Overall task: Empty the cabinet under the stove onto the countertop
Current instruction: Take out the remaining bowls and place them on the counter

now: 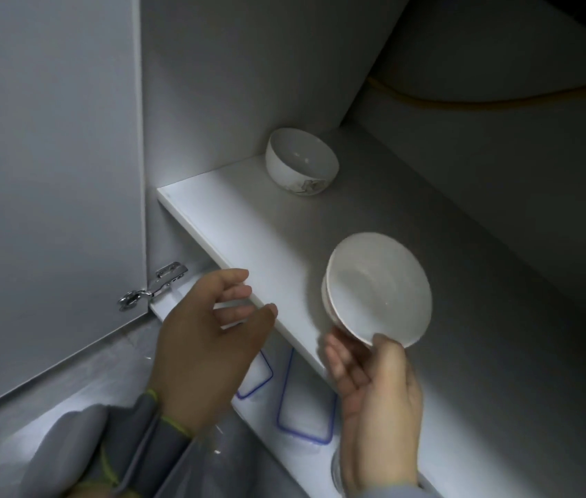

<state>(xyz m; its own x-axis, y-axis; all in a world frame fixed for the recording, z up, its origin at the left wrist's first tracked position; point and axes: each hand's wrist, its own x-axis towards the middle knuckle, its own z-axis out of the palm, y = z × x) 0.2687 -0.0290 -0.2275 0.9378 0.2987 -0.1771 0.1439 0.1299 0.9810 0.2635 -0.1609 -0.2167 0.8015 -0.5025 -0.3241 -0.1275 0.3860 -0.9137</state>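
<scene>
the open cabinet door (50, 174) fills the left side, swung wide on a metal hinge (155, 285) at its lower corner. inside, one white shelf (248, 228) runs from front left to back right, and a yellow hose (499, 102) curves across the dark back wall above it. a grey sleeve (147, 447) with yellow-green trim comes in from the bottom edge.

the left hand (205, 346) is released, fingers loosely spread and holding nothing, at the shelf's front edge; whether it touches the edge i cannot tell. the right hand (377, 400) pinches the near rim of a stack of shallow white dishes (381, 289), thumb on top, fingers beneath. the stack is tilted and held just over the shelf near its front edge; at least two rims show on its left side.

one white bowl (300, 161) with a small pattern stands upright at the shelf's back edge, well apart from both hands, with bare shelf between.

under the shelf lie two blue-rimmed containers (305, 404) side by side, partly hidden by the hands.
</scene>
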